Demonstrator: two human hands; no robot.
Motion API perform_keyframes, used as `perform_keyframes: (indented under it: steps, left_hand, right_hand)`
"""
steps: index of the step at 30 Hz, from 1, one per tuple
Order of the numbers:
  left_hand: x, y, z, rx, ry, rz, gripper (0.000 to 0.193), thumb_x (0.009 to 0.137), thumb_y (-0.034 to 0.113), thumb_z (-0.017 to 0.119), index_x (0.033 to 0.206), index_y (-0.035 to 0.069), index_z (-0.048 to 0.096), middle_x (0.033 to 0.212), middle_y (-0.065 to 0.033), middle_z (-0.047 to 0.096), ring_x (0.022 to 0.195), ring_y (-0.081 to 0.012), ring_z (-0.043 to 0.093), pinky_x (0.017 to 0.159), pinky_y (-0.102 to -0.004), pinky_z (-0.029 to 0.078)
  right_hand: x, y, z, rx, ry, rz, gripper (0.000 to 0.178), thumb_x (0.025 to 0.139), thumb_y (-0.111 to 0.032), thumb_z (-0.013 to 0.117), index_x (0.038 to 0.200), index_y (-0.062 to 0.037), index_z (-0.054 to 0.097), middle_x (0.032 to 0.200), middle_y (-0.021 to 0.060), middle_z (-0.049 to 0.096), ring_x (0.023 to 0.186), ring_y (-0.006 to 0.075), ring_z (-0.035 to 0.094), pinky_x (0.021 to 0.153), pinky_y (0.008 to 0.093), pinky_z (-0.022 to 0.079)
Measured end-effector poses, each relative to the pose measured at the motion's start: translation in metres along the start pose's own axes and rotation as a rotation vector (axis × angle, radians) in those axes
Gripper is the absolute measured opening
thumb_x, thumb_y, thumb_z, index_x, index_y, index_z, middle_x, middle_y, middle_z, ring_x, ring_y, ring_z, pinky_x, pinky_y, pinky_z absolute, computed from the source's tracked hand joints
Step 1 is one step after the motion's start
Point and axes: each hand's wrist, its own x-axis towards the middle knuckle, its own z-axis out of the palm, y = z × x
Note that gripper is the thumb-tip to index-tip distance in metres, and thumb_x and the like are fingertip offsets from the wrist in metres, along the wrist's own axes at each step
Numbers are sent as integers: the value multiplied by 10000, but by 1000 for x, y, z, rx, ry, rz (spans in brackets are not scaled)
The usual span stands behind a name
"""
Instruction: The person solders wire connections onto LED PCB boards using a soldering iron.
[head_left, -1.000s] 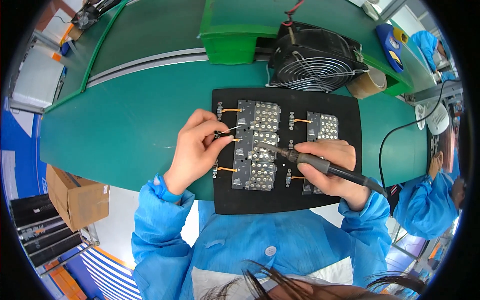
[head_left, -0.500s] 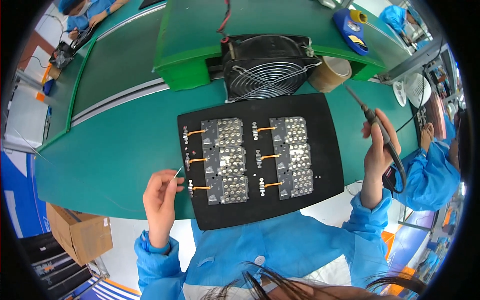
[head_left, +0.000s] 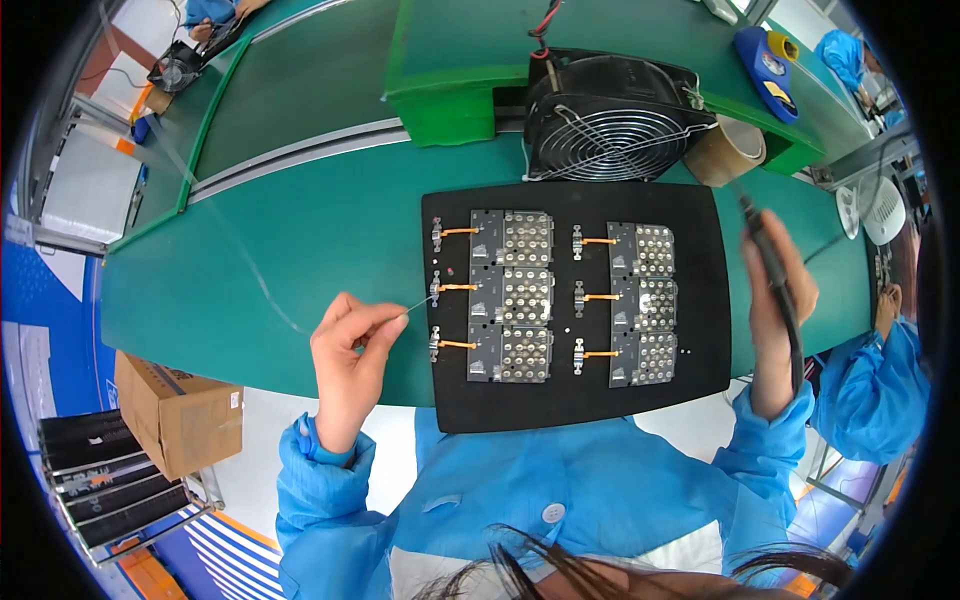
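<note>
My left hand (head_left: 352, 352) pinches a thin solder wire (head_left: 419, 304) between thumb and forefinger at the left edge of a black mat (head_left: 590, 402). The wire's end reaches the small metal connector (head_left: 435, 288) in the middle of the left column. My right hand (head_left: 782, 295) grips a soldering iron (head_left: 764, 250) beyond the mat's right edge; its tip is blurred and points away from me. Several dark circuit boards (head_left: 486, 295) with rows of round silvery spots lie in two columns on the mat. Short orange strips (head_left: 458, 287) join them to the connectors.
Behind the mat stands a black fan (head_left: 615, 130) with a wire guard, beside a tape roll (head_left: 728, 152). A blue-yellow iron stand (head_left: 768, 75) sits on the green shelf. A cardboard box (head_left: 185, 420) is at lower left. Another person's sleeve (head_left: 875, 390) shows at right.
My left hand has brought the solder wire from the mat's edge to the middle left connector. My right hand, with the soldering iron, has come nearer the mat. The whole view has shifted.
</note>
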Motion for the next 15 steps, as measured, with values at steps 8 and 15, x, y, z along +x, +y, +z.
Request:
perform_keyframes:
  steps: [8, 15]
  left_hand:
    - [24, 19, 17, 4, -36, 200, 86, 794, -81, 641, 827, -14, 598, 939, -59, 480, 730, -104, 516, 585, -221, 427]
    - [25, 15, 26, 8, 11, 238, 112, 766, -96, 668, 832, -6, 655, 928, -69, 526, 683, -118, 542, 532, -227, 428]
  right_hand:
    - [1, -92, 49, 625, -529, -273, 354, 714, -63, 769, 1033, 39, 654, 691, 114, 645, 560, 226, 631, 504, 294, 489]
    - [-4, -94, 79, 595, -542, -266, 333, 720, -53, 763, 1023, 39, 658, 708, 130, 653, 564, 235, 633, 498, 301, 484]
